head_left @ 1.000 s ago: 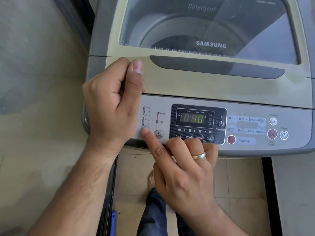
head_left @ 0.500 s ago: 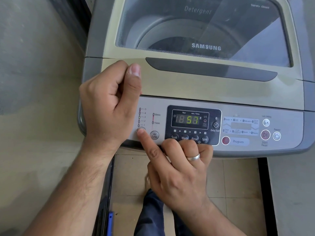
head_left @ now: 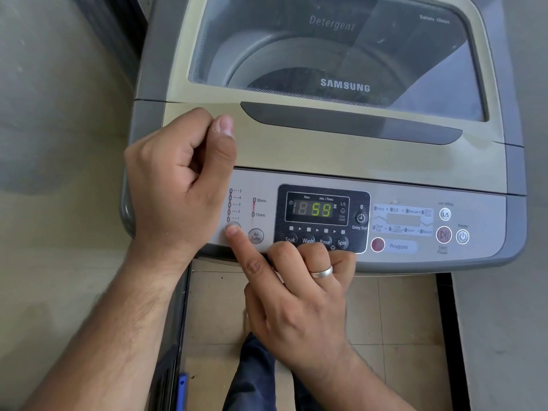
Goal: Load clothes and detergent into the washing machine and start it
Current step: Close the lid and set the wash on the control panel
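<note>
Head view, hands (head_left: 299,304) resting on washing machine (head_left: 341,155)

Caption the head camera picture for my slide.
Right hand presses the leftmost round button on the grey top-load washing machine; left hand rests curled on it; green display reads 59.

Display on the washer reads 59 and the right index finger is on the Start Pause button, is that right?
Not quite. The display reads 59, but the index finger of the right hand is on the round button below the 1-to-5 lights at the far left, not the Start/Pause button. The head view shows it.
</note>
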A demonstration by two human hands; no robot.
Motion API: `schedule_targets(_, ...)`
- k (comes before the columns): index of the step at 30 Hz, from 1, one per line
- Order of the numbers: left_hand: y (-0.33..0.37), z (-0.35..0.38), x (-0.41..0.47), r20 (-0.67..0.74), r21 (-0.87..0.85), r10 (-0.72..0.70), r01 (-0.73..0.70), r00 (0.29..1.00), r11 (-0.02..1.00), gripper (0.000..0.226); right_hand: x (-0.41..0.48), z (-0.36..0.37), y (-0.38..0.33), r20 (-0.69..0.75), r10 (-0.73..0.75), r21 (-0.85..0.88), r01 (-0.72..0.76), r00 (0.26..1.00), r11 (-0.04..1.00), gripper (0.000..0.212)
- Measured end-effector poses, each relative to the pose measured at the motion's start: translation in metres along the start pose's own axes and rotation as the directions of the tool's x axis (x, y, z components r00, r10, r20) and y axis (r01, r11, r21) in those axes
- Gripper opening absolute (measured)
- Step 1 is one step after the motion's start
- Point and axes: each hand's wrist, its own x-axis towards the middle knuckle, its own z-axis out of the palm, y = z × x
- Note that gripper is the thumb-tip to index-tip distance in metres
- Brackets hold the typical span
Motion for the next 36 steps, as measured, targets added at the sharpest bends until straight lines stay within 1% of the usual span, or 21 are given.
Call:
schedule_targets(3,-0.001,0.000,-0.001,0.000,0.005,-0.007,0.007,1.000,1.000,0.062,-0.002,-0.002,0.005,0.015,-0.032,-0.024,0.032,0.999,0.999,0.054)
schedule_targets(5,0.000,0.000,-0.001,0.003,0.007,-0.006,0.006,1.000,1.000,0.062,-0.007,-0.005,0.011,0.035,-0.055,-0.007,0.055,0.998,0.998,0.057)
schedule_targets(7,0.000,0.000,-0.001,0.013,0.017,-0.004,0.004,1.000,1.000,0.063,-0.016,-0.010,0.019,0.029,-0.049,0.075,0.047,0.998,0.996,0.051)
schedule_targets(9,0.000,-0.001,-0.002,0.019,0.028,-0.008,0.008,1.000,1.000,0.064,-0.028,-0.019,0.027,0.008,-0.010,0.164,0.009,1.000,0.986,0.041)
schedule_targets(12,-0.002,-0.001,-0.002,0.026,0.028,-0.024,0.024,0.999,0.999,0.067,-0.044,-0.033,0.045,-0.017,0.042,0.201,-0.037,0.999,0.979,0.032)
schedule_targets(17,-0.003,-0.001,-0.003,0.076,0.001,-0.085,0.085,0.993,0.996,0.071,-0.054,-0.046,0.076,-0.041,0.112,0.134,-0.105,0.993,0.985,0.030)
schedule_targets(20,-0.001,0.000,-0.003,0.075,0.014,-0.080,0.079,0.994,0.997,0.072,-0.051,-0.045,0.078,-0.052,0.099,0.107,-0.093,0.994,0.990,0.030)
schedule_targets(25,-0.003,0.001,-0.001,0.065,0.027,-0.071,0.069,0.995,0.997,0.071,-0.045,-0.040,0.067,-0.083,0.093,0.047,-0.089,0.992,0.995,0.041)
schedule_targets(29,-0.004,0.001,-0.001,0.064,0.024,-0.076,0.074,0.995,0.997,0.075,-0.043,-0.036,0.062,-0.072,0.106,0.002,-0.107,0.992,0.994,0.048)
schedule_targets(36,-0.006,0.001,-0.002,0.066,0.026,-0.085,0.083,0.994,0.996,0.076,-0.042,-0.035,0.064,-0.078,0.086,-0.018,-0.087,0.993,0.996,0.046)
